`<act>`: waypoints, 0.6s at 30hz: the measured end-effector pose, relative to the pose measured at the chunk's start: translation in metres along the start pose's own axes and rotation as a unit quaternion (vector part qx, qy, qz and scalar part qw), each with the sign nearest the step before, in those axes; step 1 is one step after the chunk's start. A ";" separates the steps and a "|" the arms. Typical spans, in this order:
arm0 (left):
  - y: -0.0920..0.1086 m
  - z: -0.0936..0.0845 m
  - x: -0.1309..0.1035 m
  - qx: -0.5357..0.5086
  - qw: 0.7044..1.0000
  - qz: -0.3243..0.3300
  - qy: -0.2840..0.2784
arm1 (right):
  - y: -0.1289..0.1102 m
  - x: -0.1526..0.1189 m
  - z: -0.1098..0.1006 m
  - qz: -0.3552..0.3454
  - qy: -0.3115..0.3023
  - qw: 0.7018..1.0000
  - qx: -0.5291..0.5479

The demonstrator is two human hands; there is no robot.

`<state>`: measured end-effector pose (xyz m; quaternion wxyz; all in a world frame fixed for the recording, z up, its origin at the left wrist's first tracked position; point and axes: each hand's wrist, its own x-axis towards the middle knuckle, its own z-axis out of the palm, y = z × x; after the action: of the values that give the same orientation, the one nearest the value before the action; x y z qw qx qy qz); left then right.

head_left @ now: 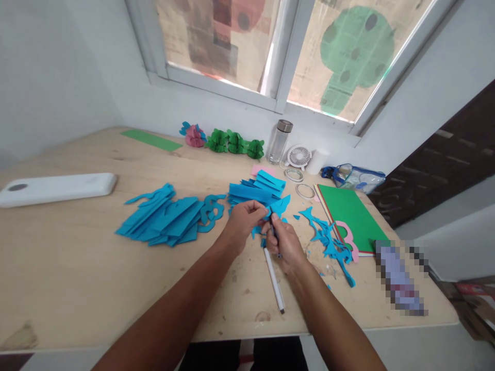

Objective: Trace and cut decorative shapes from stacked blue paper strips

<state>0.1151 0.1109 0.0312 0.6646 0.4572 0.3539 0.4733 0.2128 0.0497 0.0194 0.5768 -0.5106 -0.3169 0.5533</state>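
Observation:
Over the middle of the table, my left hand [245,219] pinches a piece of blue paper [281,205]. My right hand [285,239] is closed around dark-handled scissors [274,226], mostly hidden by the fingers, with their tip at the paper. Just beyond both hands lies a stack of folded blue paper [251,193]. To the left are more folded blue strips [166,219] and cut-out curvy blue shapes [212,211]. Blue paper scraps [328,238] are scattered right of my right hand. A white pen [274,281] lies just below the hands.
Green sheets [350,214] with a pink cut-out [348,239] lie at right. Along the wall stand green paper ornaments [235,142], a glass bottle [280,142], a small fan [299,156] and a clear pouch [359,178]. Tape rolls [305,191] lie nearer. A white oblong case [58,189] sits far left.

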 end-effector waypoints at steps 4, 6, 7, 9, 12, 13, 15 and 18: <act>-0.003 -0.001 0.003 0.011 1.000 -0.004 0.009 | 0.000 0.000 0.000 0.007 0.003 1.000 -0.001; -0.004 -0.001 0.004 0.014 1.000 -0.007 0.012 | -0.001 0.000 0.000 0.007 0.004 1.000 -0.003; -0.004 -0.001 0.004 0.014 1.000 -0.007 0.013 | -0.001 0.000 0.000 0.007 0.005 1.000 -0.005; -0.005 -0.001 0.004 0.013 1.000 -0.004 0.013 | -0.002 0.000 0.000 0.008 0.005 1.000 -0.009; -0.004 -0.002 0.003 0.014 1.000 -0.002 0.008 | -0.003 -0.001 0.000 0.007 0.004 1.000 -0.012; -0.003 -0.002 0.003 0.014 1.000 -0.002 0.006 | -0.003 -0.001 0.000 0.005 0.004 1.000 -0.012; -0.003 -0.002 0.003 0.014 1.000 -0.003 0.007 | -0.003 -0.001 0.000 0.004 0.004 1.000 -0.012; -0.002 -0.002 0.002 0.010 1.000 -0.004 0.005 | -0.003 -0.001 0.000 0.006 0.005 1.000 -0.011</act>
<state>0.1149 0.1134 0.0282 0.6600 0.4598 0.3636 0.4700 0.2134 0.0491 0.0221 0.5696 -0.5213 -0.3171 0.5506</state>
